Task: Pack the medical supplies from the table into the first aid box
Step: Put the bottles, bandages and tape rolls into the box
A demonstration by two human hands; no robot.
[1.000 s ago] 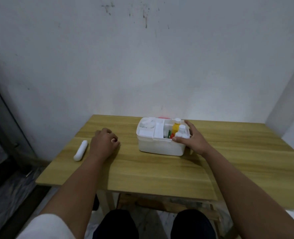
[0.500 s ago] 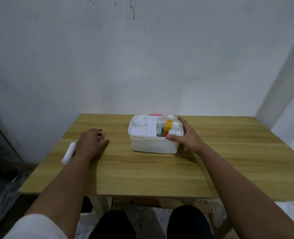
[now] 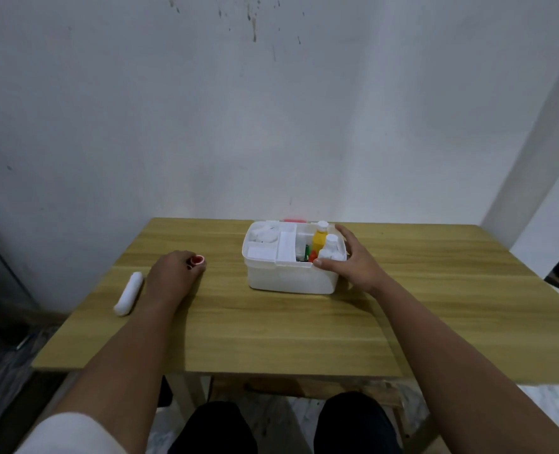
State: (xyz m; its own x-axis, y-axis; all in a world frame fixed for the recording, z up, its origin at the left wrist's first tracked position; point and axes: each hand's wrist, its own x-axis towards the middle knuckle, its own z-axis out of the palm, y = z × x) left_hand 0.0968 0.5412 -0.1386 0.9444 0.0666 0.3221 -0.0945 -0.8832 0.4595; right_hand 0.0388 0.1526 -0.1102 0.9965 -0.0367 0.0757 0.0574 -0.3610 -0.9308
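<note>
The white first aid box (image 3: 288,283) stands open on the wooden table (image 3: 271,332), holding a yellow bottle (image 3: 318,240), a white bottle (image 3: 329,245), white pads and small red and green items. My right hand (image 3: 350,260) grips the box's right end, thumb on the front rim. My left hand (image 3: 173,276) rests on the table to the left, its fingers closed around a small red-and-white round item (image 3: 198,259). A white bandage roll (image 3: 128,293) lies just left of that hand.
A red object (image 3: 293,221) peeks out behind the box against the white wall. The table's left edge runs close to the bandage roll. My knees show below the front edge.
The view has shifted and tilted. My left hand has closed on the small red-and-white item, which now shows at the fingertips. The right hand stays on the box.
</note>
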